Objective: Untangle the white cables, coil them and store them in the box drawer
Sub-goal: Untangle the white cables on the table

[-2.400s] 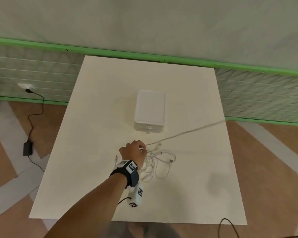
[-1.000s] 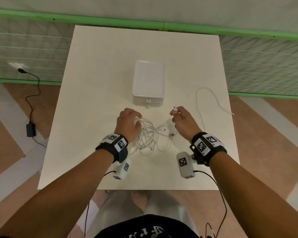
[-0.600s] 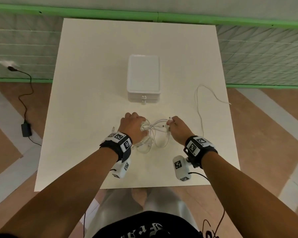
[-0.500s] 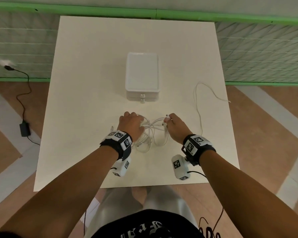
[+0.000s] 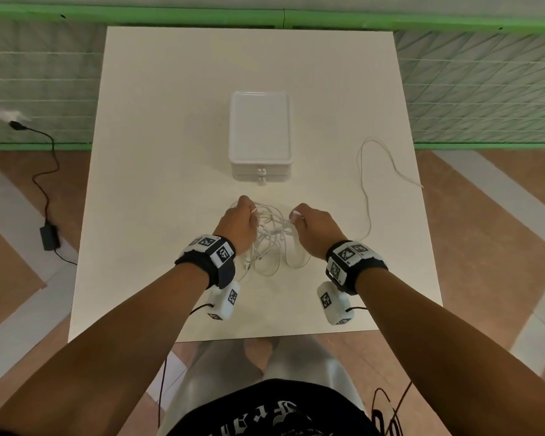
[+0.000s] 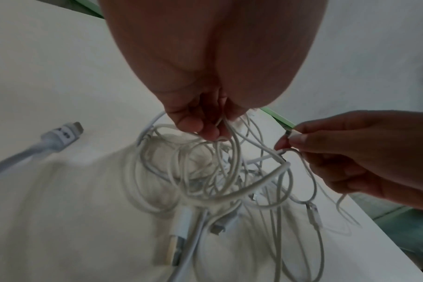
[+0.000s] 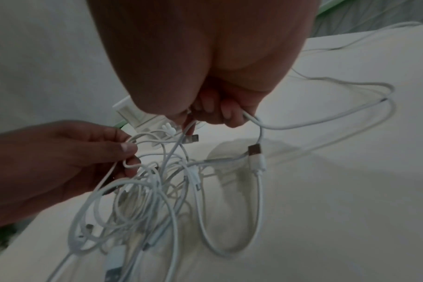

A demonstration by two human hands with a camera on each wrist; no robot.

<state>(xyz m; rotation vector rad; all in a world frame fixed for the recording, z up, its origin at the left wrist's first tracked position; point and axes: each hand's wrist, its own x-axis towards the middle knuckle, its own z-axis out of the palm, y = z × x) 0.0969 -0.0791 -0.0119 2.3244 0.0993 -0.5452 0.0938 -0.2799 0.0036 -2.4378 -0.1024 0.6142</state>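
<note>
Both hands work over the white bench (image 5: 170, 152), a little apart, each with fingers curled onto the knot of white cables (image 5: 269, 243). Left hand (image 5: 236, 226) pinches several thin loops at the top of the tangle between thumb and fingertips (image 6: 207, 132), so the loops hang from it onto the bench. Right hand (image 5: 317, 229) pinches a small white plug (image 6: 293, 133) between thumb and forefinger, the plug's tip pointing away from the person and slightly left; its lower fingers (image 7: 226, 114) are curled round another strand, which bends down to a metal-tipped USB plug (image 7: 255, 152) whose tip points up toward the hand.

Between and just below the hands the tangle lies in overlapping loops, its longer side running toward the person. One larger plug (image 6: 176, 246) lies at its near edge, long axis toward the wrist camera. A separate plug (image 6: 63, 133) lies on the bench left of the heap, tip pointing away.

One loose cable (image 5: 367, 184) lies apart on the right of the bench, running from beside the right wrist toward the far side, then looping back to the bench's right edge.

Beyond the hands stands the white drawer box (image 5: 260, 133), long axis away from the person, its two drawer fronts with knobs (image 5: 261, 177) facing the hands, both closed.
</note>
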